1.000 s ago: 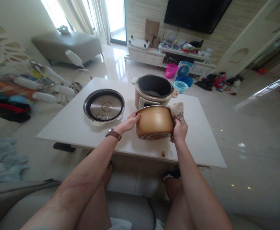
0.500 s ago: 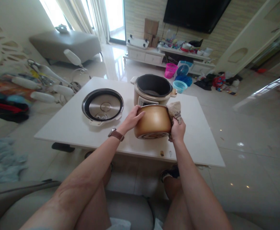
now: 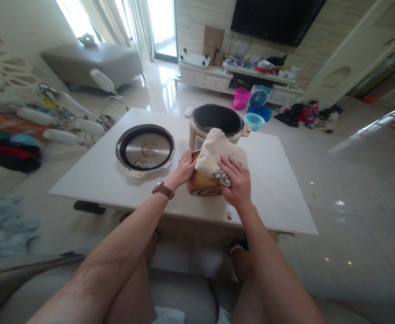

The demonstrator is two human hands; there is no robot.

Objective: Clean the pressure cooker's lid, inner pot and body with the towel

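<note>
A glossy tiled floor [image 3: 352, 180] reflects a bright doorway [image 3: 165, 24].

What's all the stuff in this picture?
White flat table: one, white, middle
Cream round cooker: one, cream, on table
Round silver metal lid: one, silver, table's left
Round golden pot: one, gold, before cooker
Folded patterned cloth: one, beige, against pot
Flat black television: one, black, far wall
Pink plastic basket: one, pink, floor
Pale-blue plastic basket: one, blue, floor
Grey padded bench: one, grey, far left
Other clutter: uncountable, mixed colours, around room
Left hand: one, bare, on pot
Right hand: one, bare, on cloth
</note>
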